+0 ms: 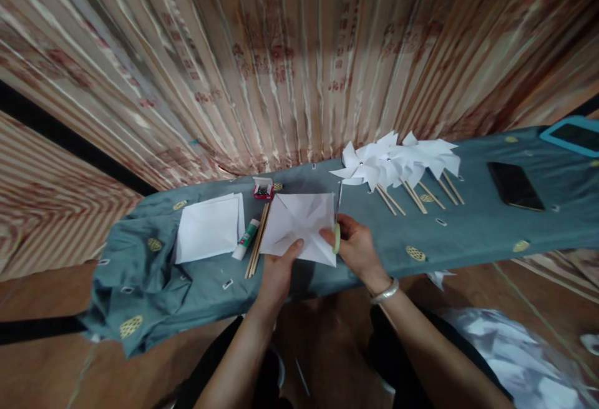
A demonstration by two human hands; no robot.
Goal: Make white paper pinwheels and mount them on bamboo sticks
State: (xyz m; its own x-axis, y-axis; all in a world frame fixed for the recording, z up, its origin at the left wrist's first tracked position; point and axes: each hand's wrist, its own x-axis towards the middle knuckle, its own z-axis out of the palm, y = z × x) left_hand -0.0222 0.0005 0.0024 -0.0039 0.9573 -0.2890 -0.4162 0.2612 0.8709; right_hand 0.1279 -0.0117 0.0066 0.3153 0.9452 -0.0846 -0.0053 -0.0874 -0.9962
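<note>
Left hand (281, 265) pinches paper square (299, 225); right hand (355, 246) grips scissors (337, 234); small red box (262, 189) holds pins.

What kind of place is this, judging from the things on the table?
Probably a home craft spot, not a workshop: a narrow table under a teal cloth against a curtain, with finished paper pinwheels, a paper stack and a glue stick.

We see a cloth-covered bench (468, 234) bearing paper sheets (208, 228), a glue stick (246, 239), sticks (258, 240), pinwheels (397, 162), and a phone (515, 185).
</note>
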